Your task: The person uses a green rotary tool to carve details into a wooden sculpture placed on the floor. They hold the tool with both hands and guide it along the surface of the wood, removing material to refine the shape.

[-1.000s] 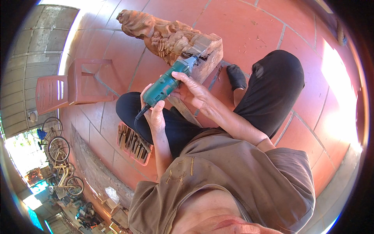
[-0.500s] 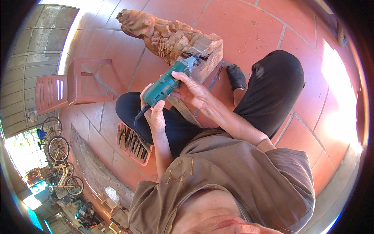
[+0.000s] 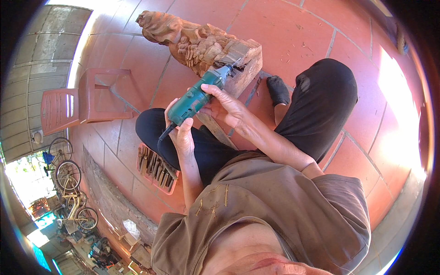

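Note:
Both hands hold a green die grinder with a grey metal nose. My left hand is wrapped round its rear end, close to where the black cord comes out. My right hand grips the body farther forward, thumb on top. The tool's tip meets the near end of a carved wooden sculpture, by a dark hollow in the wood. Rounded, detailed relief covers most of the sculpture; its near end is a plain squared block. The exact contact of the bit is too small to make out.
A pink tray of chisel-like tools lies by my left knee. Left of the sculpture is a reddish plastic chair. A wooden bar lies between my legs. Bicycles stand at the far left, on the tiled floor's side.

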